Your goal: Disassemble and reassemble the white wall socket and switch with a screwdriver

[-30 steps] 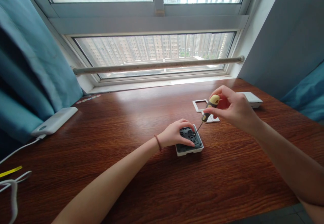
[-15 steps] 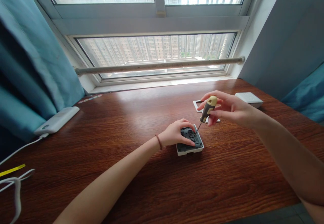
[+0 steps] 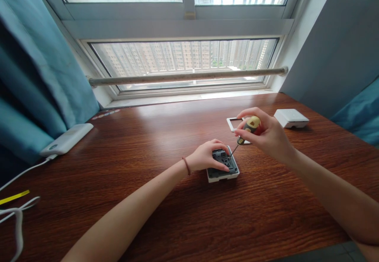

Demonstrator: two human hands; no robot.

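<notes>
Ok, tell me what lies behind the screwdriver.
Behind the screwdriver, part of a white rectangular frame shows, plus a sliver of white piece. The right hand and screwdriver hide the rest; the piece's shape cannot be seen.

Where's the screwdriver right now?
The head view shows the screwdriver right of centre, in the right hand, its tip at the dark-faced box the left hand holds.

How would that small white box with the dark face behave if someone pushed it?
The small white box would likely slide rather than tip, being low and flat on the desk. Its straight-edged, hard-looking shape suggests stiffness. With the left hand bracing it, a light push might barely shift it.
</notes>
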